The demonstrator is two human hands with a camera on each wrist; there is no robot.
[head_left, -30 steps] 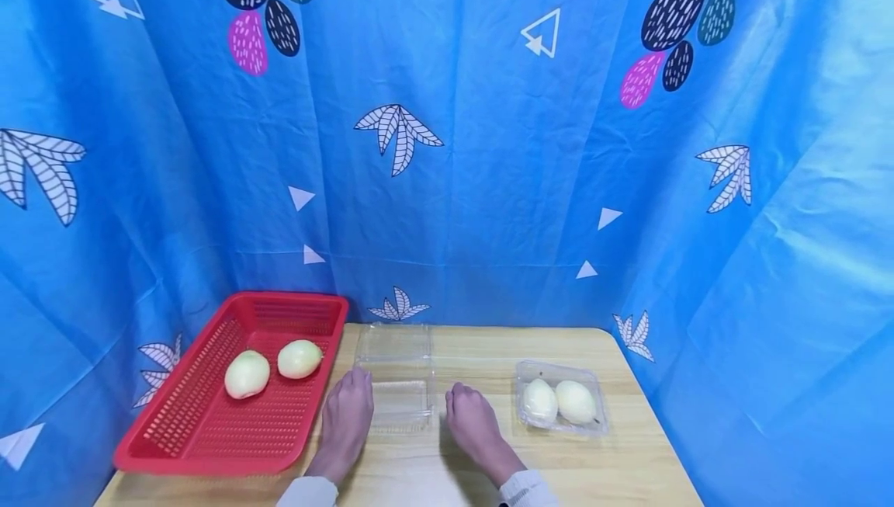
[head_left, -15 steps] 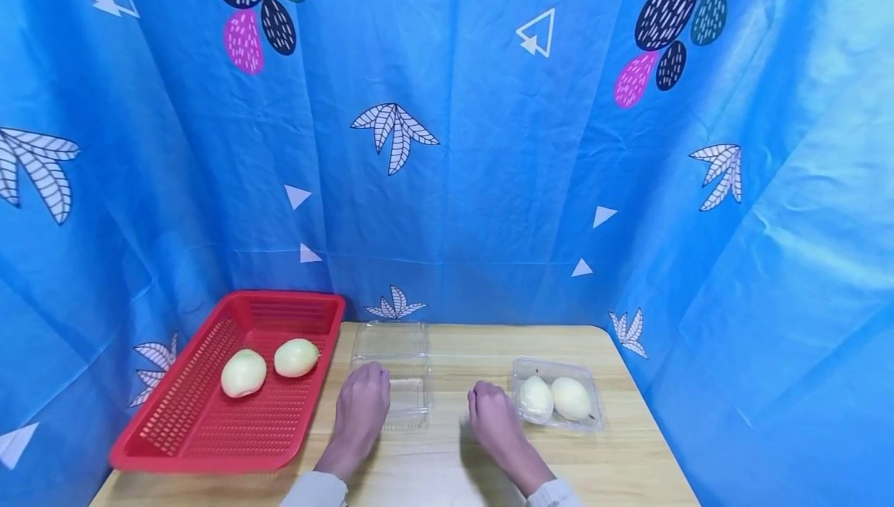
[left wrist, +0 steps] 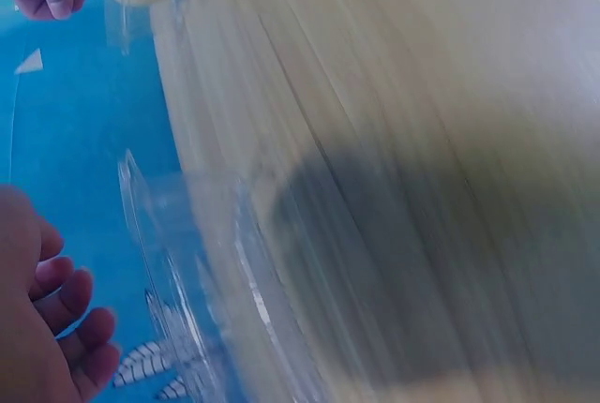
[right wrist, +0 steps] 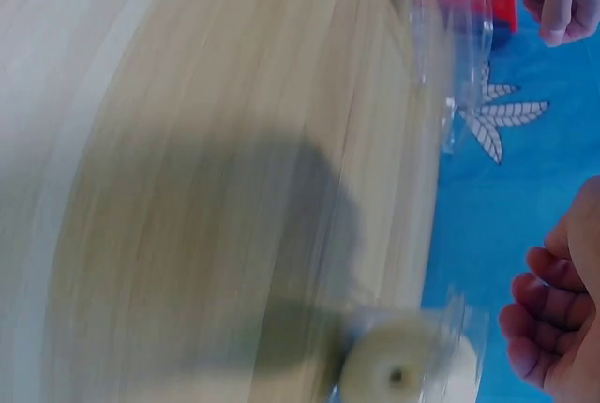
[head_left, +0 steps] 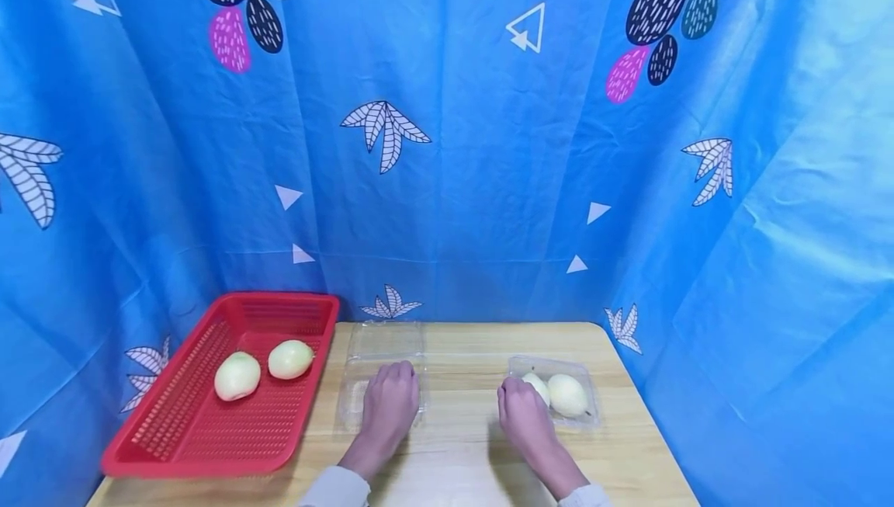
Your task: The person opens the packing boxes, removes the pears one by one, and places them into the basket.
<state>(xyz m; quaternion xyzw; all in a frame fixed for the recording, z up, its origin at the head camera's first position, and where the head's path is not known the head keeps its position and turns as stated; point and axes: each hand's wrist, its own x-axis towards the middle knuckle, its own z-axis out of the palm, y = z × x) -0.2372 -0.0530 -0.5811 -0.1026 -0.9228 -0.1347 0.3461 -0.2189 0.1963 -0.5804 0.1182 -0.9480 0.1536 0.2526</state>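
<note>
My left hand (head_left: 391,406) hangs over the near part of a clear plastic clamshell box (head_left: 384,342), whose lid lies folded back on the table. Its fingers are loosely curled, and the left wrist view shows nothing in the palm (left wrist: 37,319). My right hand (head_left: 527,420) is raised at the near left of a second clear clamshell box (head_left: 592,392), overlapping it in the head view. Inside that box sit two pale round fruits (head_left: 568,395) with dark stems, like pears. In the right wrist view its fingers (right wrist: 539,323) curl loosely, holding nothing.
On the left stands a red perforated plastic basket (head_left: 209,449) with two pale, greenish round fruits (head_left: 237,376) in it. The wooden table (head_left: 461,460) ends at a blue patterned curtain (head_left: 447,181) behind and at both sides.
Both hands have moved to the right: the left from the open box's left edge to over its near part, the right from between the boxes toward the filled one. The view has shifted slightly.
</note>
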